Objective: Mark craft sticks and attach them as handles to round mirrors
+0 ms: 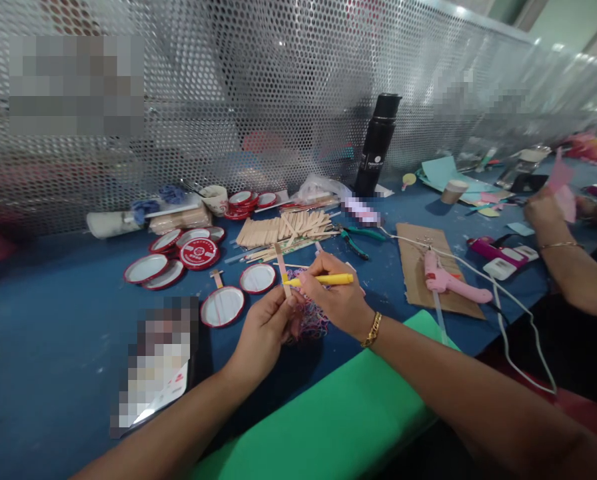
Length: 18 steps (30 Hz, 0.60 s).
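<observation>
My left hand (267, 319) pinches a flat wooden craft stick (280, 259) by its lower end, holding it upright. A pinkish band and a yellow patch show on the stick. Between the fingers of my right hand (339, 300) is a yellow marker (331, 279), its tip touching the stick's yellow patch. Beneath both hands lies a tangle of purple and pink strands (312, 320). Close by on the left are two jar lids, one white-faced lid (222, 307) with a short stick at its top, and another lid (257, 279) beside it.
More red-rimmed lids (147, 268) and a pile of craft sticks (283, 228) lie behind. A black bottle (377, 147) stands near the mesh screen. A pink glue gun (446, 280) rests on cardboard (413, 247), its cord trailing right. A phone (161, 373) lies left; another person's hand (543, 210) is right.
</observation>
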Available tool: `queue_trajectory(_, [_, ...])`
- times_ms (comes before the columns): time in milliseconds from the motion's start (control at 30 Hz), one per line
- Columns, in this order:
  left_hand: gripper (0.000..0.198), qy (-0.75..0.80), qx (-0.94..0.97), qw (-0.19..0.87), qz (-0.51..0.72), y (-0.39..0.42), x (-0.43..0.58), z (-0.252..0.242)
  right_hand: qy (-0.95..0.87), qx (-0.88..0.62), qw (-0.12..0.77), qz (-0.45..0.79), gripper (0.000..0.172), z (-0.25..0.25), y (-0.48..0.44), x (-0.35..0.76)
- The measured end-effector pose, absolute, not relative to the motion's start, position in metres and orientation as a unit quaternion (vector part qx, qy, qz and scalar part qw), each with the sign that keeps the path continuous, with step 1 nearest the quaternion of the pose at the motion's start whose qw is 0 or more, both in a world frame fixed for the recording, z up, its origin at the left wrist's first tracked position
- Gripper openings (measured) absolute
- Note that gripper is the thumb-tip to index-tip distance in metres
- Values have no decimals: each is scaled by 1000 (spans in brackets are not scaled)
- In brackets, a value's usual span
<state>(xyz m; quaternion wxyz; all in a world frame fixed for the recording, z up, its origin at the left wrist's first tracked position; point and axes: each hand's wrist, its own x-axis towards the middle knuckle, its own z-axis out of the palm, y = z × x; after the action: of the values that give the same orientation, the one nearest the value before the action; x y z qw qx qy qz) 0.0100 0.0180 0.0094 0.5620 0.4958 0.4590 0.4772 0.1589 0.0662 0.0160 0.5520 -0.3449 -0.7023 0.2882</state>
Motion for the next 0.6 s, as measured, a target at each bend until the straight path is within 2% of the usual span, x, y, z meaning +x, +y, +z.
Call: queue_trajectory(600, [42, 465, 504, 550, 476, 18, 9, 8, -685, -359, 556, 305, 26, 18, 66, 160])
